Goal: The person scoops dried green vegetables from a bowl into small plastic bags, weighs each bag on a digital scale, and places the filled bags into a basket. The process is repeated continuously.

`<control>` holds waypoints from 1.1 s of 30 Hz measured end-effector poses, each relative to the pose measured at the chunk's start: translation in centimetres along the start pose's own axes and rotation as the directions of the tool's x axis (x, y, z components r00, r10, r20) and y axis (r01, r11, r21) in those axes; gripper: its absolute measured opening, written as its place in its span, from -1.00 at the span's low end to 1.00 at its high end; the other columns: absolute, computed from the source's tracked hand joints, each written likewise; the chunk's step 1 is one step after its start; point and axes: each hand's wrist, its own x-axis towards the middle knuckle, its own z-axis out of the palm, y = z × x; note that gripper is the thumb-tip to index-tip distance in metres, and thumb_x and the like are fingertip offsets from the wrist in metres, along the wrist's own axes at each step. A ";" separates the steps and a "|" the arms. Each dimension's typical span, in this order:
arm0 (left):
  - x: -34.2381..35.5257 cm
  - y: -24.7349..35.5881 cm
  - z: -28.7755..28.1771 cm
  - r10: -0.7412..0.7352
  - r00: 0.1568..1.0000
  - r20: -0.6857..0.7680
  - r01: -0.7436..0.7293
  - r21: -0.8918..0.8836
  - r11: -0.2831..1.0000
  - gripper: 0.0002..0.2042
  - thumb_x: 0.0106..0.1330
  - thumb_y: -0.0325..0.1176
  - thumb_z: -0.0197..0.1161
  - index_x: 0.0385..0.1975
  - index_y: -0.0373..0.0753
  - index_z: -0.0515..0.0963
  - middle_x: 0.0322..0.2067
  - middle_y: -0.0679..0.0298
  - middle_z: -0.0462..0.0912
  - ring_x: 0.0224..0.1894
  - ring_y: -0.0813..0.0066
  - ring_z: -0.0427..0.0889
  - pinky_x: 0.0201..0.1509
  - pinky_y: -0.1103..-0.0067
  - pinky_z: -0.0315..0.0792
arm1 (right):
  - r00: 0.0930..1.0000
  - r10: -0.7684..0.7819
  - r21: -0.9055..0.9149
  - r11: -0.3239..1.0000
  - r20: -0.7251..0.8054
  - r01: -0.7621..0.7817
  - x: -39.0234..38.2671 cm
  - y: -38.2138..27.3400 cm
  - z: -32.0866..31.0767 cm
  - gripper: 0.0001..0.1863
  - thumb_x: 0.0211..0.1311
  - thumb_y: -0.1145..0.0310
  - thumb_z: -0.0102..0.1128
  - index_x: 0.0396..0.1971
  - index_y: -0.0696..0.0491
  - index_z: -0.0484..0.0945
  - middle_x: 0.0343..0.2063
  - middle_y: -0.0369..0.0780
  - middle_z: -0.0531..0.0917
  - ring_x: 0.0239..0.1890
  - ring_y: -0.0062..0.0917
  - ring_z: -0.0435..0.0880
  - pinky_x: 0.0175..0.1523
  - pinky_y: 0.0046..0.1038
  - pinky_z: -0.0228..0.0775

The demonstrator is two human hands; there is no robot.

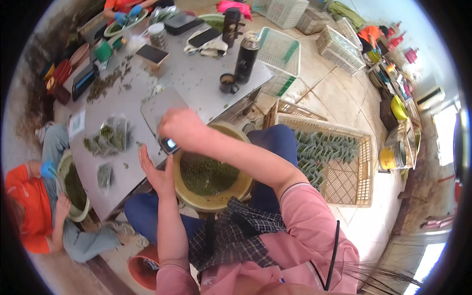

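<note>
My right hand point(183, 129) is curled closed over the near edge of a flat metal scale point(158, 104). Its fingers point down and away, so whatever may be in them is hidden. A small lit display point(170, 143) on the scale shows just beneath this hand. My left hand point(158, 173) is at the table's near edge, with fingers spread and nothing in it. Under my forearms, a yellowish basin point(245, 189) between my knees holds loose dark green plant bits point(206, 176). Left of the scale are several clear bags of green leaves point(109, 136) and a single bag point(104, 176).
A black thermos point(247, 56) and dark cup point(228, 83) stand at the table's point(191, 81) right edge. On the floor at right, a plastic crate point(365, 172) holds rows of filled bags. A person in orange point(37, 206) sits at left beside another basin point(84, 214).
</note>
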 end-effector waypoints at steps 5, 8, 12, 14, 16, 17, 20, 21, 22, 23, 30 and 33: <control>-1.2 0.0 0.2 -0.295 0.839 0.457 0.413 -0.182 0.892 -0.37 0.00 -0.44 0.45 0.14 -0.35 0.38 0.00 0.18 0.56 0.03 0.38 0.51 0.12 0.49 0.36 | 0.957 -0.053 0.150 0.989 0.285 0.010 -2.8 -2.3 -3.5 -0.87 -0.21 0.38 0.31 -0.58 0.08 0.63 -0.56 -0.15 0.65 -0.44 -0.25 0.69 -0.41 -0.27 0.51; -2.7 -1.3 0.5 -0.270 0.795 0.544 0.453 -0.235 0.860 -0.44 -0.02 -0.45 0.44 0.06 -0.35 0.44 -0.13 0.24 0.62 -0.09 0.49 0.55 0.01 0.56 0.40 | 0.843 -0.017 0.273 0.949 0.537 -0.155 -3.8 -1.7 -6.5 -0.76 -0.24 0.25 0.43 -0.55 0.08 0.68 -0.56 -0.11 0.67 -0.43 -0.21 0.70 -0.40 -0.29 0.52; -4.8 3.8 2.6 -0.059 0.878 0.475 0.187 -0.227 0.956 -0.48 -0.01 -0.52 0.38 0.04 -0.37 0.44 -0.22 0.24 0.62 -0.21 0.58 0.54 -0.14 0.60 0.42 | 0.785 -0.035 0.424 0.856 0.618 -0.296 -7.4 0.1 -5.4 -0.65 -0.25 0.19 0.47 -0.42 0.07 0.67 -0.50 -0.12 0.68 -0.38 -0.19 0.69 -0.33 -0.27 0.53; -5.4 2.0 2.6 -0.099 0.897 0.431 0.190 -0.173 0.966 -0.46 -0.01 -0.52 0.37 0.06 -0.37 0.44 -0.22 0.22 0.62 -0.26 0.58 0.55 -0.20 0.60 0.43 | 0.912 0.045 0.399 0.889 0.408 -0.223 -9.5 -0.3 -7.4 -0.60 -0.26 0.22 0.44 -0.33 0.08 0.65 -0.52 -0.11 0.66 -0.40 -0.19 0.68 -0.32 -0.24 0.52; -5.1 2.1 2.3 -0.156 0.883 0.444 0.294 -0.262 0.919 -0.46 0.03 -0.48 0.39 0.08 -0.38 0.45 -0.26 0.22 0.61 -0.35 0.61 0.54 -0.34 0.63 0.44 | 0.967 0.194 0.515 0.819 0.168 -0.254 -12.2 0.2 -9.8 -0.50 -0.22 0.30 0.45 -0.15 0.08 0.59 -0.31 -0.08 0.64 -0.14 -0.21 0.62 -0.07 -0.25 0.47; -4.9 3.6 2.4 -0.181 0.849 0.497 0.352 -0.275 0.895 -0.46 0.03 -0.45 0.42 0.08 -0.37 0.46 -0.20 0.22 0.61 -0.25 0.56 0.55 -0.19 0.59 0.45 | 0.964 0.267 0.529 0.820 -0.019 -0.216 -14.2 0.9 -10.4 -0.48 -0.21 0.32 0.44 -0.12 0.08 0.58 -0.25 -0.07 0.63 -0.08 -0.21 0.59 -0.01 -0.25 0.44; -5.1 8.0 4.2 -0.067 0.743 0.666 0.313 -0.258 0.914 -0.43 0.04 -0.44 0.44 0.11 -0.33 0.44 -0.08 0.19 0.58 -0.08 0.49 0.54 -0.03 0.54 0.47 | 0.890 0.456 0.638 0.694 -0.030 -0.334 -20.0 2.6 -10.4 -0.43 -0.18 0.35 0.44 -0.05 0.12 0.53 -0.09 -0.06 0.56 0.05 -0.23 0.49 0.17 -0.24 0.30; -5.3 9.7 5.2 0.006 0.684 0.729 0.263 -0.253 0.931 -0.42 0.04 -0.46 0.43 0.14 -0.31 0.43 -0.05 0.18 0.56 -0.06 0.48 0.54 -0.02 0.53 0.47 | 0.916 0.401 0.684 0.672 -0.014 -0.284 -22.3 4.3 -8.4 -0.49 -0.15 0.35 0.43 -0.09 0.12 0.57 -0.16 -0.12 0.62 -0.05 -0.24 0.56 0.07 -0.27 0.40; -5.6 11.9 5.6 0.052 0.648 0.760 0.269 -0.292 0.918 -0.40 0.04 -0.47 0.42 0.16 -0.29 0.41 -0.02 0.18 0.55 -0.03 0.47 0.53 -0.01 0.53 0.47 | 0.893 0.446 0.736 0.586 0.057 -0.339 -23.7 4.4 -8.9 -0.63 -0.07 0.39 0.40 -0.19 0.13 0.62 -0.22 -0.15 0.67 -0.16 -0.31 0.62 -0.11 -0.36 0.50; -6.1 15.0 6.3 0.106 0.607 0.788 0.286 -0.341 0.896 -0.39 0.04 -0.48 0.41 0.18 -0.27 0.39 0.00 0.18 0.53 -0.01 0.46 0.52 -0.01 0.54 0.46 | 0.849 0.527 0.774 0.547 -0.023 -0.319 -25.7 4.3 -9.1 -0.69 -0.04 0.41 0.39 -0.23 0.13 0.64 -0.25 -0.16 0.68 -0.22 -0.38 0.64 -0.18 -0.41 0.51; -5.5 10.8 11.1 0.065 0.475 0.878 0.325 -0.243 0.914 -0.57 0.24 -0.64 0.18 0.15 -0.29 0.43 -0.05 0.19 0.60 -0.03 0.49 0.59 0.07 0.59 0.43 | -0.089 0.987 0.971 0.116 -0.137 -0.209 -46.1 8.6 -13.5 -0.86 0.16 0.37 0.28 -0.40 0.11 0.55 -0.44 -0.30 0.62 -0.41 -0.61 0.63 -0.28 -0.53 0.50; -5.6 6.0 11.4 -0.090 0.511 0.855 0.390 -0.137 0.911 -0.66 0.31 -0.55 0.17 0.10 -0.28 0.46 -0.08 0.19 0.62 -0.08 0.50 0.61 -0.01 0.60 0.46 | -0.463 0.782 0.903 0.305 -0.418 -0.302 -59.3 12.7 -12.5 -0.93 0.17 0.47 0.21 -0.42 0.11 0.50 -0.40 -0.27 0.58 -0.40 -0.59 0.58 -0.29 -0.46 0.59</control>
